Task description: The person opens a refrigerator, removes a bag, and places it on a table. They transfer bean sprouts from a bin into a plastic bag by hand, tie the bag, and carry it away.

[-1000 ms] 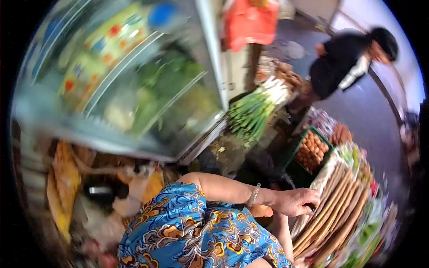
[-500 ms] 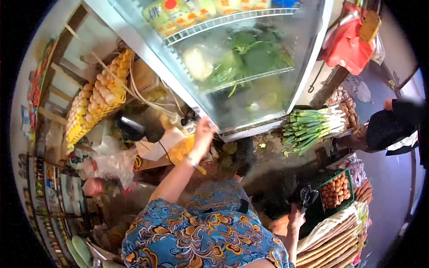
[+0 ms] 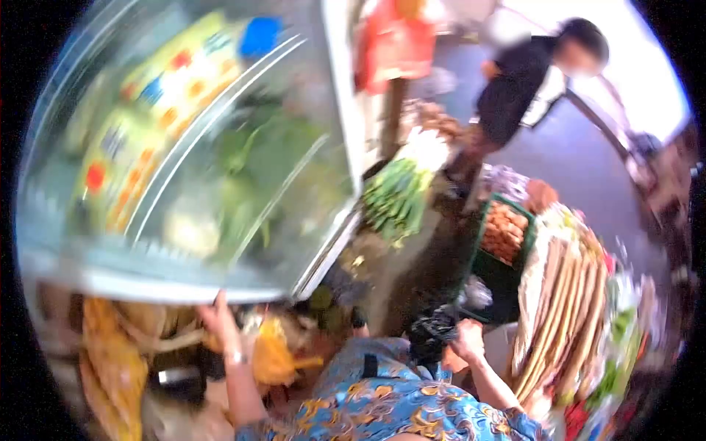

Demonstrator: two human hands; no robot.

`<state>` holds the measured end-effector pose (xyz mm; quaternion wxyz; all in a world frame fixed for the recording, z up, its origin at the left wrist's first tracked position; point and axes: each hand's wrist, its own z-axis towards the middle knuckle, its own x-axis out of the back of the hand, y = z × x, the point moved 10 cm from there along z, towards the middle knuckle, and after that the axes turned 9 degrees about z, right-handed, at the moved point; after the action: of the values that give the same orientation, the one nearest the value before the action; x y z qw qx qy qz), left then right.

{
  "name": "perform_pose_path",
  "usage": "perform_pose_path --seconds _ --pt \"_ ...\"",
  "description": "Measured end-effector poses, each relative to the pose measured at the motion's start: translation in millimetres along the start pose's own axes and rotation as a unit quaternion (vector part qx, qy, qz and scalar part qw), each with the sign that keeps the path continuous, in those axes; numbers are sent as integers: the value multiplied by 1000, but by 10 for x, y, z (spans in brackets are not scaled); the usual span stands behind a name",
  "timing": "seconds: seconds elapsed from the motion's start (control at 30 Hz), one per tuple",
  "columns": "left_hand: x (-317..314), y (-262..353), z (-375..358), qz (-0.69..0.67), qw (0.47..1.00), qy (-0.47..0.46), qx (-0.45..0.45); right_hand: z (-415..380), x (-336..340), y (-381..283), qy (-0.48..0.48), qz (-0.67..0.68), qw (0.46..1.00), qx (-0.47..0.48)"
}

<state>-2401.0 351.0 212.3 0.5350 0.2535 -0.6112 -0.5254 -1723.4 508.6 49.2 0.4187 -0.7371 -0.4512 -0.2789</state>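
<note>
My left hand (image 3: 219, 322) is at the lower edge of a glass-door refrigerator (image 3: 184, 287), its fingers looking stretched and apart, though blurred. Whether it touches the frame is hard to make out. Behind the glass are leafy greens (image 3: 254, 158), a pale round vegetable (image 3: 193, 228) and yellow printed packages (image 3: 121, 158). My right hand (image 3: 468, 339) is closed around a black plastic bag (image 3: 432, 332) beside my patterned garment. What the bag contains is hidden. A green crate (image 3: 471, 283) with eggs (image 3: 504, 231) stands just beyond that hand.
Bundled long brown stalks (image 3: 555, 316) lie at the right, with leafy vegetables (image 3: 624, 342) beyond. Green onions (image 3: 401, 195) lie near the refrigerator. A person in dark clothing (image 3: 515, 92) stands at the upper right. A yellow bag (image 3: 273, 353) is beside my left forearm.
The view has swung to the right, so the refrigerator now fills the upper left. My left hand stays near its lower edge. My right hand still holds the black bag, now raised nearer the crate.
</note>
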Motion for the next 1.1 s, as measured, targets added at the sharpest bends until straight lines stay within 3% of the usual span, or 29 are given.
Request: perform_pose_path --seconds 0.03,0.07,0.1,0.13,0.17,0.23,0.33,0.37,0.47,0.53,0.57,0.63,0.67,0.7,0.77,0.83,0.87,0.9,0.93,0.97,1.0,1.03,1.07,1.1 --pt "-73 304 -180 -35 997 -15 67 -125 78 9 90 23 993 -72" --pt "25 -179 30 -49 998 -18 40 -87 -144 95 74 7 997 -37" --pt "3 201 -146 -28 998 20 45 -28 -384 150 53 -13 999 4" --pt "2 148 -126 -37 999 19 34 -215 -277 -304 24 -139 978 154" --pt "14 -25 -43 -36 999 -7 26 -40 -631 227 -1 -23 1000 -17" --pt "42 -42 -59 -4 997 11 80 -427 -114 -555 -50 -105 989 96" --pt "6 -31 -228 -1 1000 -20 -13 -502 -56 -762 -49 -87 985 138" --pt "25 -50 -349 33 999 -9 6 -569 -3 -820 -60 -103 984 130" --pt "-90 309 -847 24 998 -64 2 -621 -5 -781 -58 -81 992 78" --pt "-125 200 -1022 57 995 -81 -23 -517 -241 -308 -81 -44 990 -106" --pt "-119 152 -1098 57 995 -81 -27 -544 -209 -306 -80 -41 990 -105" --pt "-311 426 -1512 8 990 -137 32 -871 205 -380 -72 84 962 -248" --pt "-302 508 -1635 39 993 -112 -5 -888 171 -304 -72 88 962 -246" --pt "-331 520 -1723 39 993 -112 -9 -802 -8 -510 -128 103 982 -90" --pt "-473 519 -1946 -7 986 -167 -13 -923 -343 -907 -226 119 940 225" --pt "-581 440 -2191 32 974 -225 -7 -881 -592 -833 -225 110 936 249" --pt "-669 188 -2332 85 959 -267 -54 -851 -709 -836 -224 102 931 271" --pt "-857 325 -2641 155 913 -365 -97 -826 -786 -830 -227 102 929 274" --pt "-1026 334 -3002 121 866 -484 -38 -831 -914 -807 -252 81 926 268" --pt "-1142 787 -3338 141 813 -550 -134 -828 -1074 -752 -281 58 921 262" --pt "-1234 858 -3551 156 785 -566 -198 -844 -1142 -829 -299 48 911 281" --pt "-1250 518 -3759 168 766 -620 0 -897 -1052 -787 -241 78 921 297" --pt "-1300 585 -4075 101 678 -710 158 -878 -1146 -775 -229 53 924 302" --pt "-1364 863 -4320 88 619 -753 204 -965 -1067 -837 -258 33 913 313"
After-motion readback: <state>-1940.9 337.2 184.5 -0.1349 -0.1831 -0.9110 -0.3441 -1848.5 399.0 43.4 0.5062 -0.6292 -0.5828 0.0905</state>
